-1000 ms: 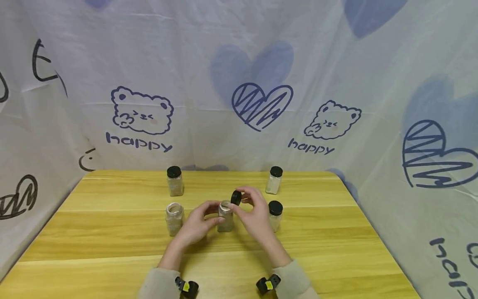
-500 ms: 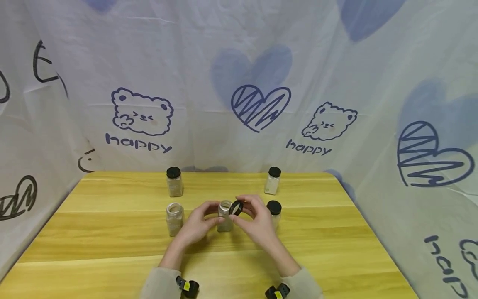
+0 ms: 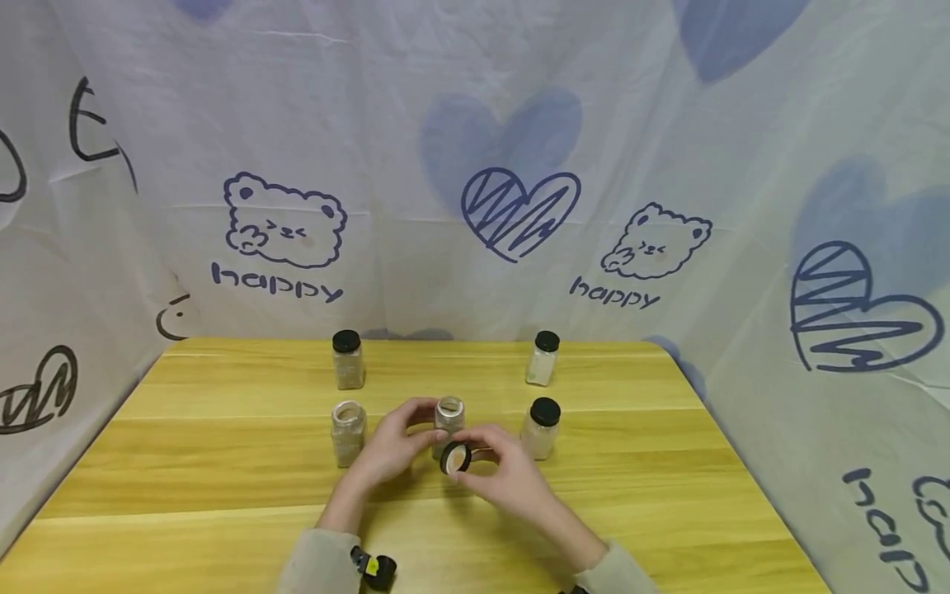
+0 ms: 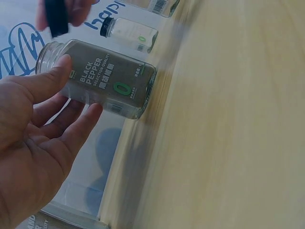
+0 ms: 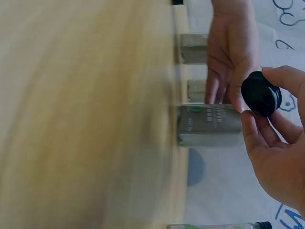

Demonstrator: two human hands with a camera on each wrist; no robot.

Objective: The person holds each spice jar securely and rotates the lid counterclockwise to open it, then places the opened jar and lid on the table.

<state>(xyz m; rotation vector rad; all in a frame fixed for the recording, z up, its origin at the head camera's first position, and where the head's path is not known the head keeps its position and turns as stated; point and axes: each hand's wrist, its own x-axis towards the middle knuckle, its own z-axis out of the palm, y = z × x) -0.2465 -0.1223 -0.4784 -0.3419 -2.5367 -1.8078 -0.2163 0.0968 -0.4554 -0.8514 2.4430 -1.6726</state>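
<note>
My left hand (image 3: pixel 397 445) grips a square clear jar (image 3: pixel 449 419) that stands upright on the table with its mouth uncovered. Its label reads "Black Pepper" in the left wrist view, where the thumb presses one side near the neck and the fingers support the other. In my right hand (image 3: pixel 508 478) a round black lid (image 3: pixel 455 459) is pinched between thumb and fingers. The lid is tipped on edge in front of the jar, its pale inner face showing in the head view. From the right wrist the black outer side of the lid (image 5: pixel 259 94) shows.
Left of the left hand stands another open jar (image 3: pixel 348 436). Capped jars stand at the back left (image 3: pixel 349 363), back right (image 3: pixel 543 363) and just beyond the right hand (image 3: pixel 540 433). A printed white cloth (image 3: pixel 416 247) hangs behind the wooden table (image 3: pixel 223 462).
My right hand has brought the lid down and toward me from beside the jar's mouth, turning its inner face to the head camera. The left hand and jar stay put.
</note>
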